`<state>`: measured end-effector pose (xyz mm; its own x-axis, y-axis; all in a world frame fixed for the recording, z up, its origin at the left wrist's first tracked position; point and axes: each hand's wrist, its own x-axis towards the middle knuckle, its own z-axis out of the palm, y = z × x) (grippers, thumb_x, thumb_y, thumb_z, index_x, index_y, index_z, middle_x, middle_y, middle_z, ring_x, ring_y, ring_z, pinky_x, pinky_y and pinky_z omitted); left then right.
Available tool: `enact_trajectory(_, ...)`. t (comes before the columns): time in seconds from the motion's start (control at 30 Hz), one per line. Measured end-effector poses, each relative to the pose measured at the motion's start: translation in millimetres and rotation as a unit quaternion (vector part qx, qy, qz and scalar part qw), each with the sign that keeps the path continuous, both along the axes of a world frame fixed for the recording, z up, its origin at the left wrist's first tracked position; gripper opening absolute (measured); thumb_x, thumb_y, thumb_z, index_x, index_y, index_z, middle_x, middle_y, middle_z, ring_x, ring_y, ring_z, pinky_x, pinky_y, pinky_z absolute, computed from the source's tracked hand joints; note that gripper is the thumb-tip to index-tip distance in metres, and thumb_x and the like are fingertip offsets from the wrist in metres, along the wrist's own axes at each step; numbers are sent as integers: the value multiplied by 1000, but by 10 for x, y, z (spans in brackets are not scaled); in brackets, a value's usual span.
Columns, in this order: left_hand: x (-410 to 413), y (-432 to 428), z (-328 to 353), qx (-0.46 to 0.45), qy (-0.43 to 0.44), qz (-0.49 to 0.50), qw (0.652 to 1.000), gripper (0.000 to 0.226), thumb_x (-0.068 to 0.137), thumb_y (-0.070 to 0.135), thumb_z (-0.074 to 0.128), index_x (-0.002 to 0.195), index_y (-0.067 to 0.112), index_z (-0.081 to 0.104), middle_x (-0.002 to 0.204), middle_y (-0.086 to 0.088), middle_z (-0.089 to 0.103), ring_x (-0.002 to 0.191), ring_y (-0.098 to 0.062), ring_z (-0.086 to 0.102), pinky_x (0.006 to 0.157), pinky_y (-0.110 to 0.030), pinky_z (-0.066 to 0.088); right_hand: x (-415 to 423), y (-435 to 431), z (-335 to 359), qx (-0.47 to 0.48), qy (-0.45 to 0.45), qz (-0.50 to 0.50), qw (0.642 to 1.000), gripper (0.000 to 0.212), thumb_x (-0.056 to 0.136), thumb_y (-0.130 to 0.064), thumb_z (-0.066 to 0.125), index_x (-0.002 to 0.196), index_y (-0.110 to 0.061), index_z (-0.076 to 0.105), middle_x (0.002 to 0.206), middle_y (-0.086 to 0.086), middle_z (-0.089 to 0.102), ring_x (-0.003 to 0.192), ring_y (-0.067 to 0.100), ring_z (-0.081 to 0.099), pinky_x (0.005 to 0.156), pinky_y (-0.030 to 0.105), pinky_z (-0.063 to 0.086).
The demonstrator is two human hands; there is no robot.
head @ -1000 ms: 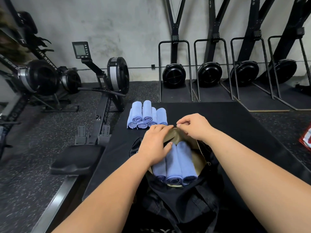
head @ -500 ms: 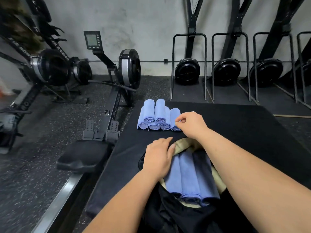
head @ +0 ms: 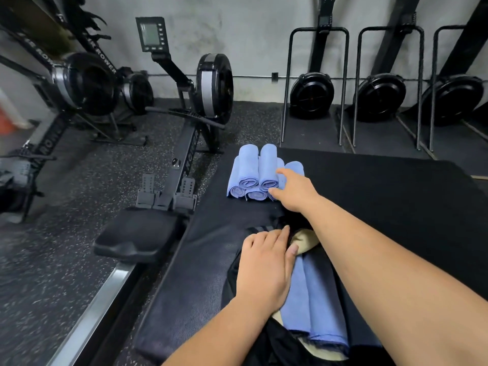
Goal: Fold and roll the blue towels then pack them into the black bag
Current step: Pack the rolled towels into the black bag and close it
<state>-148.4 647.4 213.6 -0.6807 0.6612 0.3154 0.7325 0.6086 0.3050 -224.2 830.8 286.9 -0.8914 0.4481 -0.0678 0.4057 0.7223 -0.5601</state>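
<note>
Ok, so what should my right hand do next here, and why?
Probably close the right hand around the nearest roll of the rolled towel stack and lift it toward the black bag. Its open fingers reach over the stack's right side, while the left hand lies flat on the packed towels, and the bag's mouth is open.

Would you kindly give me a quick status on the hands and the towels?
Left hand flat on rolled towels in black bag. Right hand open, touching rolled-towel pile on mat. Nothing seen blocking between pile and bag.
</note>
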Motion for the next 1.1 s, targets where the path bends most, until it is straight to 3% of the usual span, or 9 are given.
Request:
enact_trajectory(0.13,12,16,-7,14,-20,12,1000,65,113,52,12,162,16,33,131,7,60,119,-17,53,108,-39,38,-182,46,-97,-20,22,-2,1000,71,100,-44,64,162,-35,31,149,10,53,134,31,50,100,35,41)
enact_trajectory(0.23,-2,28,-32,13,-34,21,999,68,112,56,11,165,15,26,131,5,60,121,-17,52,111,-39,35,-300,91,-186,-30,40,8,999,68,100,-44,64,160,-36,35,137,9,60,128,29,54,97,34,41)
enact_trajectory(0.37,-16,33,-72,2,-36,21,999,73,110,60,7,166,16,21,137,6,58,125,-18,50,113,-40,33,-414,105,-303,-32,42,10,999,61,101,-49,60,157,-37,41,139,9,60,129,29,53,94,30,35)
enact_trajectory(0.5,-15,45,-91,-3,-30,26,999,76,108,63,3,166,16,20,142,6,56,129,-19,48,115,-42,32,-458,82,-349,-39,78,3,996,57,97,-51,65,150,-35,51,135,4,63,125,29,57,100,36,45)
enact_trajectory(0.73,-8,46,-104,-8,-18,29,999,75,109,63,8,166,17,24,141,6,57,126,-19,48,114,-40,31,-473,67,-323,-81,131,-51,987,52,87,-51,79,134,-33,63,117,-8,60,105,16,57,86,29,45)
enact_trajectory(0.93,-25,44,-117,-17,-15,32,999,75,108,64,8,166,18,20,140,7,56,127,-18,48,114,-39,30,-329,121,-188,-136,173,-113,969,41,84,-38,84,122,-36,70,135,-5,59,114,20,62,85,26,43)
enact_trajectory(1.03,-18,29,-97,-21,-16,30,999,78,107,66,6,167,18,21,138,7,56,126,-19,48,114,-39,30,-149,122,-75,-154,184,-125,963,39,81,-38,85,118,-39,70,133,-2,62,112,21,64,85,28,49)
enact_trajectory(1.1,-10,26,-69,-24,-7,29,999,78,107,66,8,166,17,25,137,5,58,125,-20,50,112,-40,32,28,123,14,-158,191,-123,961,39,81,-36,84,118,-39,71,126,-2,65,103,18,66,75,25,52)
